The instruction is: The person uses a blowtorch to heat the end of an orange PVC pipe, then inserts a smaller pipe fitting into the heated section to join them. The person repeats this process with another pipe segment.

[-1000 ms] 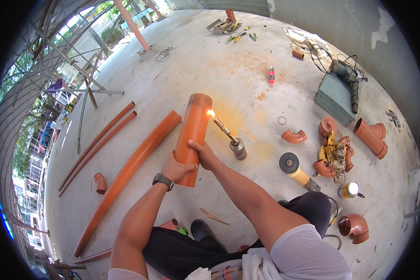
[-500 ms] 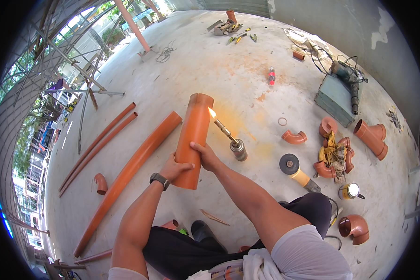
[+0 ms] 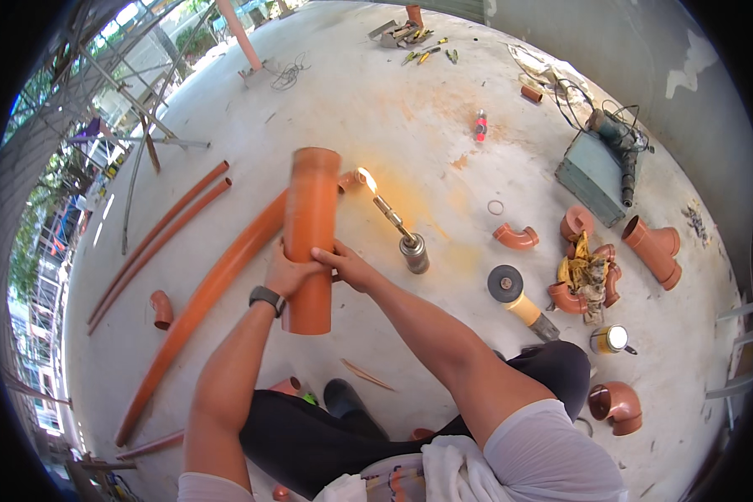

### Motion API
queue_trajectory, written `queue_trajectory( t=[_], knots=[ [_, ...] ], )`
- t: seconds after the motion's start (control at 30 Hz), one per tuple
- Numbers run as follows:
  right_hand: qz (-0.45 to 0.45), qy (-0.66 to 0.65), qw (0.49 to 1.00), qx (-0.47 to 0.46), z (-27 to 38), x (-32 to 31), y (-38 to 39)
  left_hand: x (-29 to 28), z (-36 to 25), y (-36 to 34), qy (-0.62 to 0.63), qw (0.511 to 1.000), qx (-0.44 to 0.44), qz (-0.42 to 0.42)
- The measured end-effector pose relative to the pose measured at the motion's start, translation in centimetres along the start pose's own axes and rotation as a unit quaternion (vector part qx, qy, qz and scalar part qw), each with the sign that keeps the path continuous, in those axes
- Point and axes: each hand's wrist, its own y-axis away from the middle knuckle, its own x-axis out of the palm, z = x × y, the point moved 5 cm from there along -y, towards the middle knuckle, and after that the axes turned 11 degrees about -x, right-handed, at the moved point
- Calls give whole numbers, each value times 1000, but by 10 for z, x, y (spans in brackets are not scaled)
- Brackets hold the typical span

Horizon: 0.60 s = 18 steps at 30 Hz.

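A short, wide orange plastic pipe [image 3: 313,205] is raised nearly upright in front of me, held in both hands. My left hand [image 3: 288,269] wraps its left side below the middle, a dark watch on that wrist. My right hand [image 3: 348,264] closes on its right side, fingertips close to the left hand. To the right, a gas torch [image 3: 412,248] on a canister stands on the floor, its flame [image 3: 366,178] burning up and leftward. A gap separates the flame from the pipe's upper right side. Behind the flame lies a small orange pipe piece [image 3: 348,181].
A long orange pipe [image 3: 188,326] and two thinner pipes [image 3: 155,243] lie at left. At right are an angle grinder [image 3: 517,299], an open can [image 3: 609,339], elbow fittings [image 3: 517,237], a branch fitting [image 3: 653,251] and a grey-green box [image 3: 594,177]. Hand tools [image 3: 427,55] lie far off.
The pipe has shifted left with both hands, widening its gap from the flame, and stands more upright. The small piece behind the flame has come into sight. My view has moved slightly.
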Motion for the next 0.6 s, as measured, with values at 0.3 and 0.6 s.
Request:
queue_trajectory(
  t=[0.3, 0.6],
  knots=[
    [-369, 501, 772, -128, 70, -119, 48, -20, 15, -12, 166, 982, -30, -85],
    [-272, 564, 773, -104, 28, -170, 88, -17, -17, -8, 208, 975, 19, -79]
  ],
)
